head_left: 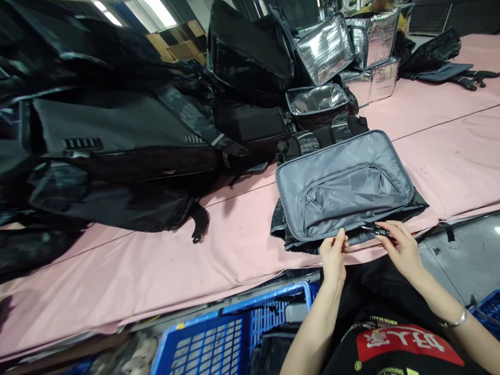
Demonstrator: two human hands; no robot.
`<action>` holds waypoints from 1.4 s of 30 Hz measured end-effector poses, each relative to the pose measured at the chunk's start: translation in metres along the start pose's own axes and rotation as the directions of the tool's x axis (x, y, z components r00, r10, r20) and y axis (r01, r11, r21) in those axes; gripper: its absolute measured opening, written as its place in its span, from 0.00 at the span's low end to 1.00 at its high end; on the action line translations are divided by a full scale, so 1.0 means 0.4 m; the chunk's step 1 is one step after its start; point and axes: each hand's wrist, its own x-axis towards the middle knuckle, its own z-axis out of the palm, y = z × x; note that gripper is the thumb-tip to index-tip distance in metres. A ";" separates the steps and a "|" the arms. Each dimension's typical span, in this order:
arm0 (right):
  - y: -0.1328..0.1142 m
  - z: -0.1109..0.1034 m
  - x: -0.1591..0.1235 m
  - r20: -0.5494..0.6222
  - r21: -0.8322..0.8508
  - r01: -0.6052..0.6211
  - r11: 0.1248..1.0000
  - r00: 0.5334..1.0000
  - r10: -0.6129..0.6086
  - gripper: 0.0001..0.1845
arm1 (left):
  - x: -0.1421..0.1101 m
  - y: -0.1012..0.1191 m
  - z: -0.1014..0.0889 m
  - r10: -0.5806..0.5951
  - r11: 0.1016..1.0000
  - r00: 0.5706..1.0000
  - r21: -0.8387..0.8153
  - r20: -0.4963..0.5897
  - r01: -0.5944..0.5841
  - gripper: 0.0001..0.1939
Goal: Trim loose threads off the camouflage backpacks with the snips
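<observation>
An opened bag with grey lining [344, 185] lies flat on the pink table cover [156, 271] near the front edge. My left hand [333, 255] pinches the near edge of the grey lining, fingers closed on the fabric. My right hand [398, 245] holds a small pair of black snips [377, 229] against the bag's near edge, just right of the left hand. A silver bracelet sits on my right wrist.
A heap of black backpacks [109, 156] covers the left and back of the table. Silver-lined cooler bags [332, 57] stand at the back. A blue plastic crate [230, 338] sits below the table edge. Another dark bag [433, 57] lies far right.
</observation>
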 end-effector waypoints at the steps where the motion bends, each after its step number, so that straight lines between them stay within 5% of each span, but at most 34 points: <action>1: -0.001 -0.007 0.013 0.011 -0.031 0.043 0.999 0.999 -0.043 0.14 | -0.001 -0.002 0.003 0.001 1.000 1.000 0.007 -0.015 -0.001 0.20; 9: -0.008 -0.031 0.106 0.149 -0.108 0.324 0.940 0.940 -0.307 0.04 | -0.015 0.011 0.020 -0.013 0.997 1.000 -0.071 0.010 0.014 0.23; 27: -0.026 -0.031 0.175 0.378 -0.150 0.418 0.896 0.862 -0.338 0.05 | -0.008 0.010 0.020 0.079 0.994 0.989 -0.083 0.127 -0.068 0.19; 42: -0.006 -0.018 0.166 0.350 0.018 0.408 0.913 0.853 -0.388 0.02 | -0.007 0.010 0.018 0.062 0.996 0.992 -0.074 0.113 -0.053 0.18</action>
